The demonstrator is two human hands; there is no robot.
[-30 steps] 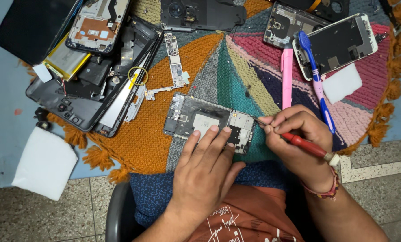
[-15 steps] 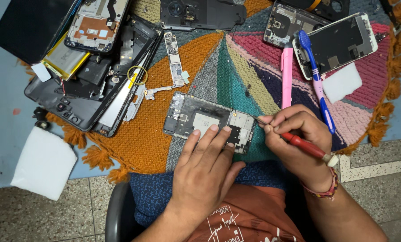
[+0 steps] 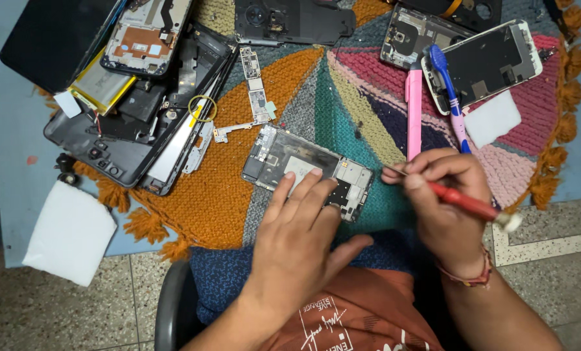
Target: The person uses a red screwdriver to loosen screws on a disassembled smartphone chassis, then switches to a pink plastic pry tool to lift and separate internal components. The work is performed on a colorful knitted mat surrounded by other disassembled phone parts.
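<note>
The person is leaning over a knitted, many-coloured mat [image 3: 290, 91] that is lying on the blue table [image 3: 17, 130], and an opened phone frame [image 3: 306, 170] with its circuit board showing is resting near the mat's front edge, right in front of them. Their left hand [image 3: 300, 244] is lying open and flat, fingers spread, with the fingertips [image 3: 315, 174] pressing down on the middle of the frame to steady it. Their right hand [image 3: 443, 201] is closed around a red-handled screwdriver [image 3: 462, 201], pinching it near the front like a pen, and the thin metal tip is pointing toward the frame's right end; I cannot tell whether it is touching. The frame looks light, thin and stiff, but fragile: the bare board and small parts would probably scratch or crack under pressure, so the rim and plain metal areas seem the safer places to hold. It might also slide on the wool unless pinned down. To the left, a pile of dismantled phones [image 3: 141, 110] is spreading over the mat, with a flat battery [image 3: 99, 84] tucked in it. A pink utility knife [image 3: 414, 114] and a blue toothbrush [image 3: 449, 104] are lying just beyond the right hand, and a white pad [image 3: 66, 234] is sitting at the table's near left edge.
</note>
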